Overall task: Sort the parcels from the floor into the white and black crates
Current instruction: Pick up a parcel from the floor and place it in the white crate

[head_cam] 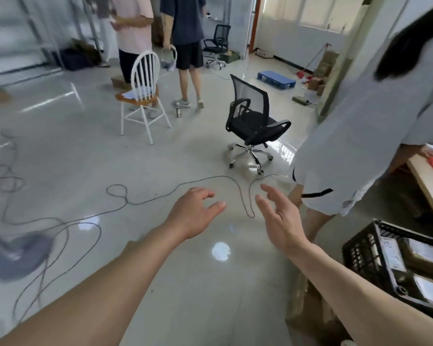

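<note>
Reaching out over the floor (160,156), the 2 hands hold nothing. The left hand (194,213) hangs palm down with fingers loosely spread; the right hand (280,221) stands edge-on with fingers nearly straight, a gap between them. A cable (160,196) loops across the floor just beyond the fingertips.

Under the right forearm, just beside the black crate (360,258), lies a brown parcel (301,295), partly hidden and blurred. It looks wrapped in glossy tape. It is probably a stiff, fairly light carton, and the tape may be slick, so I would take it by 2 opposite edges rather than by the flat faces.

The black crate sits at lower right with labelled parcels (391,255) inside: brown packages with white printed labels, lying flat and close together. No white crate is in view.

Farther off stand an office chair (253,121) and a white chair (143,96), with other people nearby.
</note>
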The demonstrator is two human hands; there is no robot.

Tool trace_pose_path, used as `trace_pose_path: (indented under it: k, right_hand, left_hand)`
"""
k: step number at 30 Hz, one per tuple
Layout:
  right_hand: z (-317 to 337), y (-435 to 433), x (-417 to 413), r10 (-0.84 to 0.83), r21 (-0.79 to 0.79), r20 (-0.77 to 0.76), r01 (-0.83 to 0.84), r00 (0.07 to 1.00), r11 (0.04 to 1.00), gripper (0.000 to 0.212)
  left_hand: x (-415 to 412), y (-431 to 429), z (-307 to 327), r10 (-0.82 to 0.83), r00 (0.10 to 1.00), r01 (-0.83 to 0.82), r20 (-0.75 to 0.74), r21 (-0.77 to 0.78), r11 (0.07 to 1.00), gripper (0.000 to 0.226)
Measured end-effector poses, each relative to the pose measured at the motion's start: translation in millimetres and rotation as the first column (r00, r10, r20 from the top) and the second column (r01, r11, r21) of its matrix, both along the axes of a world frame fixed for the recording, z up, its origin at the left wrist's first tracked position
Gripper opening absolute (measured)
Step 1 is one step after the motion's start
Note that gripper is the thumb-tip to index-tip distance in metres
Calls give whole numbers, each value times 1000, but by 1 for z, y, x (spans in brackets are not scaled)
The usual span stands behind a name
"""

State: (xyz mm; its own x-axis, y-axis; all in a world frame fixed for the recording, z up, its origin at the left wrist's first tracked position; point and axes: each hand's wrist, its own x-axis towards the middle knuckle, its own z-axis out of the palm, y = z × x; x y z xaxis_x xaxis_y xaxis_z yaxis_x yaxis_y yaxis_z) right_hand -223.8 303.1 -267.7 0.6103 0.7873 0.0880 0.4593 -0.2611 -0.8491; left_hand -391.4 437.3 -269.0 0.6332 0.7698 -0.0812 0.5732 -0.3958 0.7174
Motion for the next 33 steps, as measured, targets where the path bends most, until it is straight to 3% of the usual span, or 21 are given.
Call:
trace_pose_path:
  k: [8, 16, 33]
  right_hand:
    - [-14, 121, -149, 228, -19, 0, -228, 974, 973, 44]
    - [-44, 214, -266, 486, -44, -32, -487, 874, 873, 48]
    - [-106, 408, -269, 661, -145, -156, -679, 734, 720, 50]
  left_hand:
    - [-199, 70, -11, 310, 951, -310, -7, -2, 951, 53]
    - [-345, 107, -33, 575, 815, -578, -72, -45, 815, 56]
    - [-380, 215, -93, 806, 554, -832, -207, -129, 539, 55]
